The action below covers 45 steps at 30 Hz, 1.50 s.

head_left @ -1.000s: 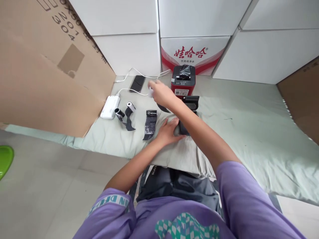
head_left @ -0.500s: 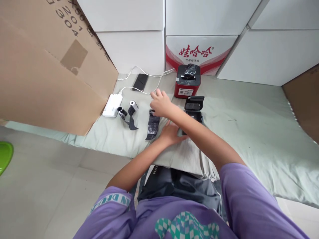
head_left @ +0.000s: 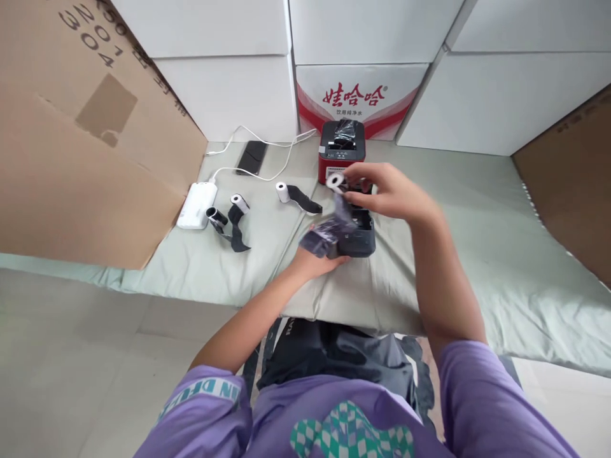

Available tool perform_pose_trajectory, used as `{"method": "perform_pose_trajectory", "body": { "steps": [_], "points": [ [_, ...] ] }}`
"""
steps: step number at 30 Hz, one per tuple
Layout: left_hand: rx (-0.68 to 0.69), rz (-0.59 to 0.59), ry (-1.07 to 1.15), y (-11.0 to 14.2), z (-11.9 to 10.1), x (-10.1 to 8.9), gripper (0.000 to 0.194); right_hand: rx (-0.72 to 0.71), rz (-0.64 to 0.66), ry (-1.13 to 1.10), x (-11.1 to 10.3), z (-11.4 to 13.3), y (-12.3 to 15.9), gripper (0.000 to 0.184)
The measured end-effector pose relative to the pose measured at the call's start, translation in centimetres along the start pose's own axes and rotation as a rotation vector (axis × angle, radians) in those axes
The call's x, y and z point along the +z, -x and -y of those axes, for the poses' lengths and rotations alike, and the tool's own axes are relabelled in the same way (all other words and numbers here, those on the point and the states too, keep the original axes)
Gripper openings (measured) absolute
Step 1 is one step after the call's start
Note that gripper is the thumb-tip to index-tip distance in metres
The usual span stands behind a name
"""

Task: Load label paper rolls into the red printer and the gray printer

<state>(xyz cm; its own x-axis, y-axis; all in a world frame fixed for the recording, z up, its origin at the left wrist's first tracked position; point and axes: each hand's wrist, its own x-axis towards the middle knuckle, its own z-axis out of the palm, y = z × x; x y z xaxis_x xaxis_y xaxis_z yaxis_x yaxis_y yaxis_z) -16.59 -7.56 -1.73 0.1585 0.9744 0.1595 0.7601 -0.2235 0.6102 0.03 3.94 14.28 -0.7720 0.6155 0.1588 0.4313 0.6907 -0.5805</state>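
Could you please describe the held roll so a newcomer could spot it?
Find the red printer before the lettered white carton. In front, the right hand holds a white-ended roll trailing a dark strip. Unlike the three rolls leftward, it is off the cloth.

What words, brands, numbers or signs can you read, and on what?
"X50", partly cut off: left carton
"201": same carton
"304": same carton
"娃哈哈" with ®: white box
"饮用纯净水": same box
"AN DF", rest unclear: left sleeve
"RA", rest unclear: dark trousers
Too small or blurred: label on the red device, left carton's other characters, right carton's marks.
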Motion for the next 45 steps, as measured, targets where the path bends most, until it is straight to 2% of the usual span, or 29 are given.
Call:
{"method": "perform_pose_trajectory", "body": {
  "steps": [3,8,15,21,23,26,27,30,32,37,42,45],
  "points": [
    [0.014,0.039,-0.028,0.1,0.1,0.0,0.083,0.109,0.07,0.12,-1.3,-1.6,2.3,0.026],
    [0.0,0.032,-0.046,0.1,0.2,-0.2,0.088,0.234,0.232,0.391,1.4,-2.8,1.6,0.019],
    [0.019,0.031,-0.068,0.0,0.6,0.2,0.095,0.345,0.312,0.51,3.8,-2.4,0.8,0.025],
    [-0.006,0.036,-0.063,0.1,0.3,0.1,0.09,0.339,0.204,0.545,5.5,-2.6,1.1,0.034],
    [-0.009,0.032,-0.059,0.1,0.2,0.0,0.09,0.351,0.215,0.493,5.2,-2.8,0.9,0.031],
    [-0.008,0.02,-0.051,0.1,0.1,0.0,0.091,0.315,0.199,0.374,3.4,-2.9,0.9,0.021],
    [-0.005,0.015,-0.048,0.1,0.1,0.0,0.091,0.3,0.147,0.347,2.6,-3.0,1.0,0.022],
    [0.003,0.008,-0.039,0.1,0.2,0.1,0.092,0.285,-0.12,0.36,1.1,-3.3,1.5,0.033],
    [0.003,0.007,-0.039,0.1,0.2,0.1,0.094,0.291,-0.197,0.37,0.8,-3.7,1.7,0.04],
    [0.006,0.003,-0.044,0.0,0.3,0.2,0.095,0.27,-0.095,0.279,0.7,-4.4,1.7,0.03],
    [0.01,0.007,-0.046,0.0,0.4,0.2,0.094,0.266,0.158,0.226,0.1,-3.9,2.3,0.012],
    [0.002,0.006,-0.055,0.1,0.4,0.2,0.092,0.315,0.26,0.258,0.4,-3.7,2.5,0.009]
  ]
}}
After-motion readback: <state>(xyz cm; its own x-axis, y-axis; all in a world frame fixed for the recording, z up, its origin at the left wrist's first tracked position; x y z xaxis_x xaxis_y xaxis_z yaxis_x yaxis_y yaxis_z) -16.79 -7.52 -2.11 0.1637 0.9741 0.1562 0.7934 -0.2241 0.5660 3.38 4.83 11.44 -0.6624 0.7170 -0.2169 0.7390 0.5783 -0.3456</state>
